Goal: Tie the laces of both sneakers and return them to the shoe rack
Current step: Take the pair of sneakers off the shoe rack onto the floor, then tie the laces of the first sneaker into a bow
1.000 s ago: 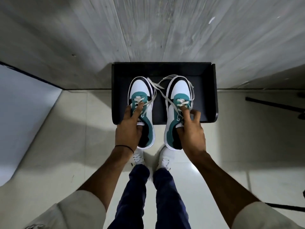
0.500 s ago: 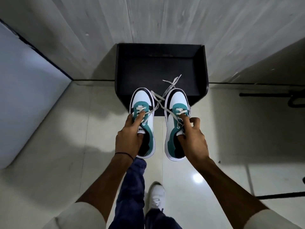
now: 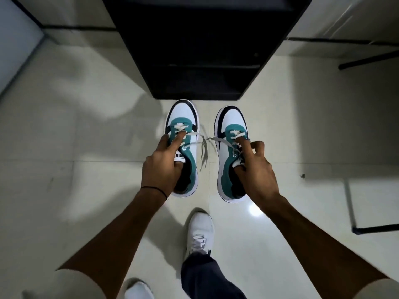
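Sneakers, one in each of the hands, hang above the pale tiled floor (image 3: 86, 169), just in front of the black shoe rack (image 3: 203, 50) and outside it. The left hand (image 3: 160, 167) is closed around the collar of the left sneaker (image 3: 183, 134), its thumb tucked into the opening and a forefinger laid along the teal tongue over the lacing. The right hand (image 3: 253, 173) grips the right sneaker (image 3: 230, 143) the same way, thumb inside the opening, forefinger stretched forward onto the eyelets and the other fingers curled at the outer side. Both shoes are white with teal panels and dark trim at the toes, pointing away from the person toward the rack, and held side by side with a gap between them. Their white laces (image 3: 204, 147) are untied: loose ends stray from each shoe into that gap, cross there and dangle, blurred. A thin black band (image 3: 154, 189) circles the left wrist. Below the arms, the person's own white shoe (image 3: 199, 231) stands on the tiles beneath a dark blue trouser leg (image 3: 207, 277), and part of a second white shoe shows at the bottom edge. A dark metal frame (image 3: 354, 212) stands on the floor at the right.
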